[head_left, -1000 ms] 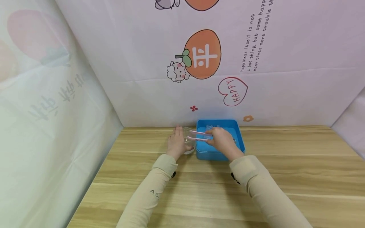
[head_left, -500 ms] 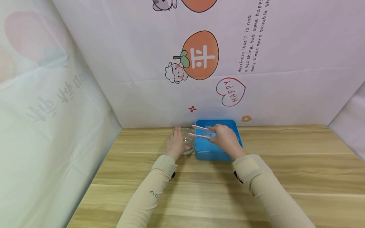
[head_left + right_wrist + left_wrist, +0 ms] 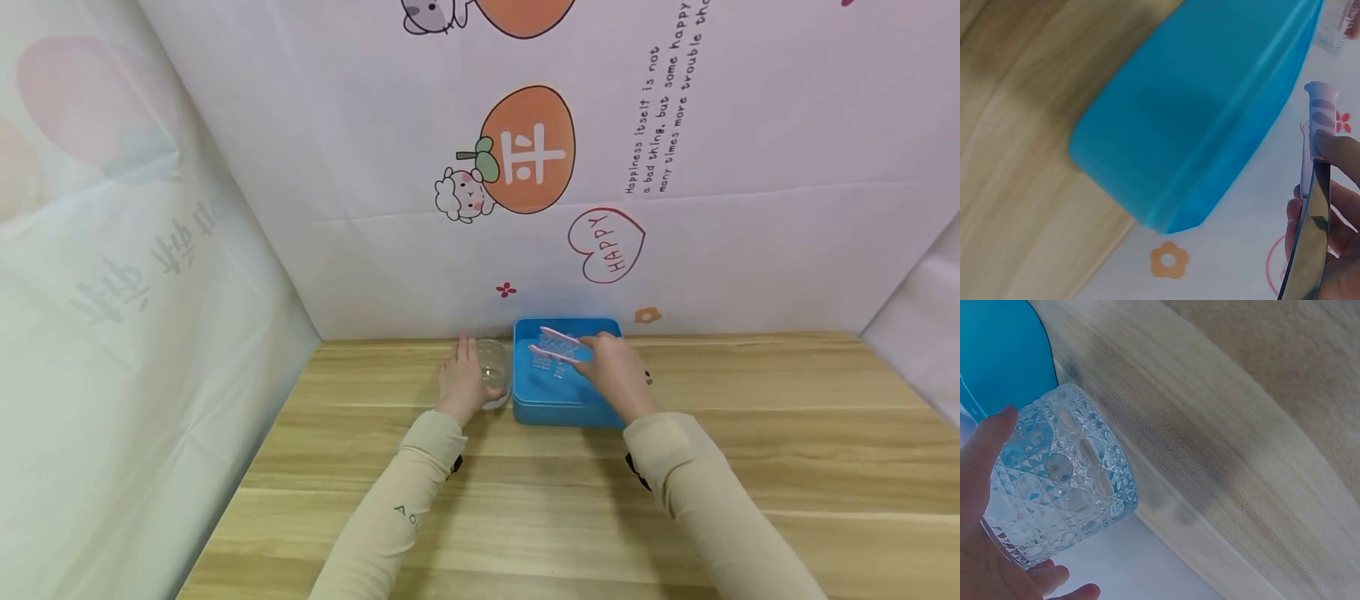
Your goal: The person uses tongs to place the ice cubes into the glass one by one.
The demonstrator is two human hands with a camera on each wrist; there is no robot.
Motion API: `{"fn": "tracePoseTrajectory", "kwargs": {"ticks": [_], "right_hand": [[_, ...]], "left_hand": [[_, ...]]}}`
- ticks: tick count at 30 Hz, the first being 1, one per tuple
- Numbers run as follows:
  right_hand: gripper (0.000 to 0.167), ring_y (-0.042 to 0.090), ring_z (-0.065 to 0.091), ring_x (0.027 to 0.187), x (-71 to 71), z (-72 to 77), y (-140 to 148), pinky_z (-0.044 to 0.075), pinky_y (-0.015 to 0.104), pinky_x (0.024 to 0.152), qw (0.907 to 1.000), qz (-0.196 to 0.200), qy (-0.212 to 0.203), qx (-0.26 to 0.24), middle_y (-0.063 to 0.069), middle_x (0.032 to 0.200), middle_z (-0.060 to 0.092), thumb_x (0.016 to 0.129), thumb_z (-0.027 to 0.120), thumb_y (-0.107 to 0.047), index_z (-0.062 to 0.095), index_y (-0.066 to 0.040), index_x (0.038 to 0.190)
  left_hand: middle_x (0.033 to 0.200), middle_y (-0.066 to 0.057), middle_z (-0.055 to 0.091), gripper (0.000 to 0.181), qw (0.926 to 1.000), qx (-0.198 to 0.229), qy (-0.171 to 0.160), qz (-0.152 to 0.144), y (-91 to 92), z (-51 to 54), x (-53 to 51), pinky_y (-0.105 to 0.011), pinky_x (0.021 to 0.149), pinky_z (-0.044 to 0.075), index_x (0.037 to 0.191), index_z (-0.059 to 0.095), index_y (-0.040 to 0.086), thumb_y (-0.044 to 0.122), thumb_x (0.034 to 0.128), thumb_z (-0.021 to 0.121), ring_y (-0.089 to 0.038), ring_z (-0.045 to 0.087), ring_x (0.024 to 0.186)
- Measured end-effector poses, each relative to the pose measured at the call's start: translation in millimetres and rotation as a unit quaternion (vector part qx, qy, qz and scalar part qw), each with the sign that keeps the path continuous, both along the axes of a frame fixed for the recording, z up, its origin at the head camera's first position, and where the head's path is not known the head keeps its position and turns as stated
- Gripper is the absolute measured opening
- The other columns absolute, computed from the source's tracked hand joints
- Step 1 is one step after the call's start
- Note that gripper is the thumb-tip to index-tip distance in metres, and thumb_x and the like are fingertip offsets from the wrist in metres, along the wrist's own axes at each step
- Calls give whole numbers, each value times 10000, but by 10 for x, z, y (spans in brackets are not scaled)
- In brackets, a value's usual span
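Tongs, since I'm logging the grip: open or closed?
Open: in the head view, the tongs in the right hand have tips apart.

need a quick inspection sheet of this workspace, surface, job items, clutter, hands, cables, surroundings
Surface: wood-grain table.
Job items: patterned clear glass just left of an open blue box; whether they touch is hard to tell. Small clear pieces lie in the box; too small to count.
Clutter: nothing seen.
Left hand: holds the glass, thumb on its near side.
Right hand: grips metal tongs with pink ends, tips apart over the box.
Cables: nothing seen.
Surroundings: white printed sheet behind the table, with an orange fruit, a heart and lettering; more white sheeting at both sides.
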State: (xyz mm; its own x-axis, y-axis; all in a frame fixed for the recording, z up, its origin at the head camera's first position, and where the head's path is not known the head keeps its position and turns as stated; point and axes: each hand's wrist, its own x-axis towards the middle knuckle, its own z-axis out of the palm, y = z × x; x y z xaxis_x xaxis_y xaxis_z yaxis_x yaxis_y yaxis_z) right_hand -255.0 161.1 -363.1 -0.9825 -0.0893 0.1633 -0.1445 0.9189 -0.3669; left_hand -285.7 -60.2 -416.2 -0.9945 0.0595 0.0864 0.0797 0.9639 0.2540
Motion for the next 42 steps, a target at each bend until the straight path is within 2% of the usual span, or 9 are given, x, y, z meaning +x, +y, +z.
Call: {"fn": "tracePoseTrajectory", "kwargs": {"ticks": [2, 3, 4, 11, 25, 33, 35, 36, 42], "right_hand": [[428, 408, 608, 1064, -10, -50, 34, 547, 485, 852, 10000, -39, -79, -27, 262, 1179, 631, 864, 701, -190, 624, 32, 1222], [424, 411, 608, 1073, -18, -80, 52, 545, 485, 860, 9999, -49, -106, -38, 261, 1187, 634, 866, 699, -186, 624, 41, 1216], [419, 411, 607, 1083, -22, -106, 71, 539, 488, 874, 9999, -69, -138, -70, 259, 1194, 635, 869, 695, -183, 624, 47, 1211], [366, 400, 641, 1031, -51, -243, 169, 548, 491, 846, 9998, -16, -205, 81, 253, 1154, 662, 865, 695, -150, 651, 64, 1158], [335, 380, 655, 938, -68, -296, 176, 552, 489, 811, 9987, -27, -481, 139, 259, 1077, 685, 851, 704, -118, 663, 87, 1113], [340, 401, 629, 1028, -75, -314, 137, 530, 509, 877, 9964, -67, -836, 146, 267, 1150, 656, 890, 660, -122, 638, 87, 1157], [336, 399, 632, 1021, -78, -321, 136, 533, 507, 869, 9965, -55, -819, 171, 268, 1137, 660, 888, 660, -118, 639, 91, 1150], [334, 398, 633, 1018, -77, -326, 136, 535, 506, 866, 9966, -47, -810, 163, 268, 1131, 662, 887, 661, -114, 640, 93, 1148], [326, 397, 641, 996, -78, -355, 147, 546, 499, 845, 9973, 42, -705, 223, 269, 1098, 672, 884, 663, -111, 646, 97, 1135]], "left_hand": [[1560, -175, 272, 1089, 10000, -29, 10, -6, 3, 1, 3, -490, 1099, 387, 1483, 232, 5, 495, 697, 806, -317, 335, 1420], [1560, -179, 273, 1057, 9999, 5, -113, 4, 15, 73, 49, -485, 1112, 374, 1479, 245, -1, 452, 710, 812, -318, 330, 1424], [1565, -178, 262, 1058, 9999, -22, -142, 3, 19, 78, 55, -483, 1118, 368, 1484, 236, 4, 458, 716, 806, -317, 320, 1430], [1573, -169, 248, 1090, 9995, -249, -174, 16, 36, 55, 39, -471, 1120, 369, 1495, 211, 15, 507, 714, 789, -304, 313, 1436], [1582, -164, 226, 1083, 9995, -220, -211, 21, 40, 91, 52, -472, 1132, 353, 1498, 209, 13, 498, 721, 787, -300, 294, 1445], [1573, -169, 244, 1078, 9998, -148, -116, 26, 18, 34, 34, -479, 1123, 361, 1493, 210, 7, 478, 719, 795, -310, 314, 1434], [1570, -173, 251, 1080, 9998, -157, -86, 23, 18, 37, 38, -484, 1118, 365, 1491, 217, 6, 484, 715, 796, -315, 318, 1431], [1574, -172, 243, 1060, 9997, -130, -212, 42, 25, 79, 58, -480, 1132, 350, 1490, 224, 6, 467, 726, 795, -312, 305, 1439], [1577, -167, 236, 1080, 9996, -160, -227, 49, 23, 74, 52, -476, 1129, 355, 1493, 215, 11, 487, 716, 795, -307, 306, 1438]]}}
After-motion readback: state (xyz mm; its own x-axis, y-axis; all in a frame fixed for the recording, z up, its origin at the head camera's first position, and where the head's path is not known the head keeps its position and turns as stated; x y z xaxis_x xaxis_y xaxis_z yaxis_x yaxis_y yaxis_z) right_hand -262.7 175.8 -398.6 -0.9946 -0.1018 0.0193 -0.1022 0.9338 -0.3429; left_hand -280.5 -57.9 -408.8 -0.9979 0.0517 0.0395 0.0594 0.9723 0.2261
